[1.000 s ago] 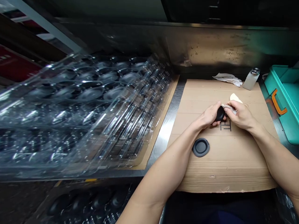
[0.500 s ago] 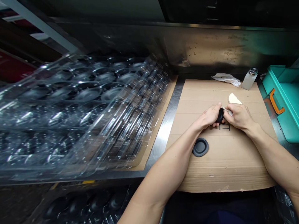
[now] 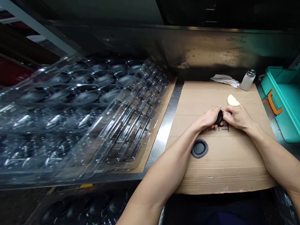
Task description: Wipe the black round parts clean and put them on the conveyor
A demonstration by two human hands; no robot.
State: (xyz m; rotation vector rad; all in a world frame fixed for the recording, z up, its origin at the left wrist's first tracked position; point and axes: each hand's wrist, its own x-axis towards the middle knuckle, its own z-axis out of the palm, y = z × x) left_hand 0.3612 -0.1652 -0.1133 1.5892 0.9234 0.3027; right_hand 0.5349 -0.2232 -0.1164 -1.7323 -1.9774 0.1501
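My left hand (image 3: 210, 117) is wrapped round a smooth black rounded part (image 3: 219, 118), held above the cardboard. Close against it, my right hand (image 3: 237, 117) pinches a small whitish piece (image 3: 226, 113) that looks like cloth; its full shape is hidden by the fingers. Nearer to me, beside my left forearm, lies a dark grey round part (image 3: 199, 148) with a recessed middle and a small tab. Just beyond my right hand rests a cream half-round pad (image 3: 232, 100).
A cardboard sheet (image 3: 211, 168) covers the metal bench. Stacked clear plastic trays (image 3: 93, 115) with round pockets fill the left side. At the back are a white cloth (image 3: 225, 80) and a bottle with a metal top (image 3: 247, 80). A teal bin (image 3: 290, 115) with an orange handle stands right.
The view has shifted slightly. Both hands stay together at the black part with nearly the same grip, and the other things lie where they were.
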